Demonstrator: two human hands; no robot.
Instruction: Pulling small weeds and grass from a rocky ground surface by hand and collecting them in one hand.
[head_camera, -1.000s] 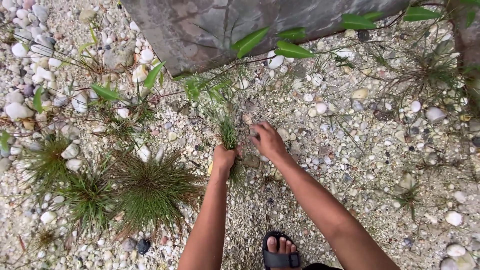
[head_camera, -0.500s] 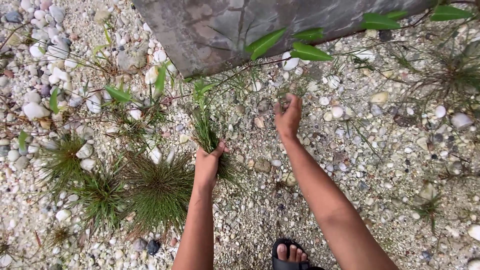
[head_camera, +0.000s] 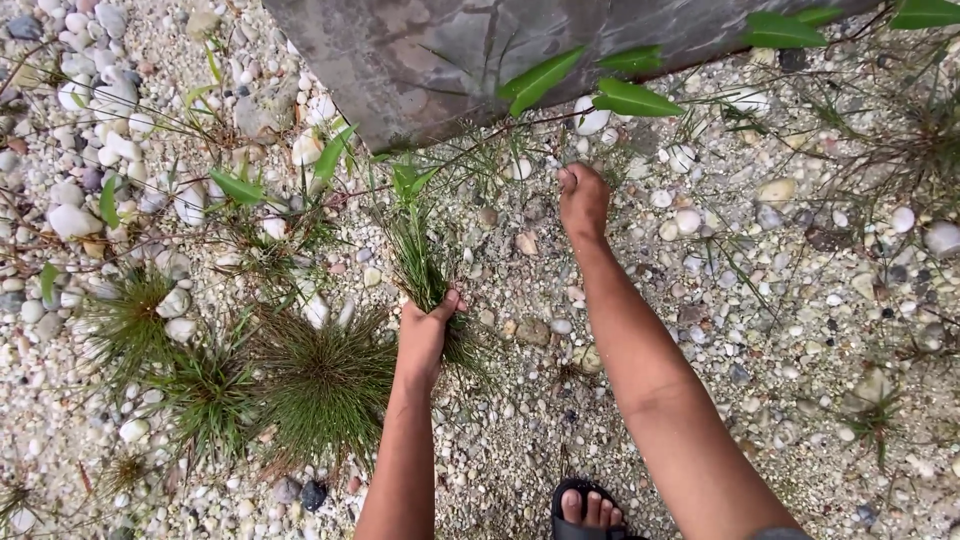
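Observation:
My left hand is closed around a bunch of green grass stalks that rises from the gravel in the middle of the view. My right hand reaches further out, fingers curled down onto the pebbles beside thin wiry weed stems, close to the grey stone slab. Whether it grips a stem is hard to see. Both forearms stretch up from the bottom edge.
Round tufts of fine grass grow left of my left arm. Pebbles and white stones cover the ground. Broad green leaves hang over the slab's edge. My sandalled foot stands at the bottom.
My right hand has moved away from the grass bunch, up toward the slab. My left hand has kept its hold on the grass.

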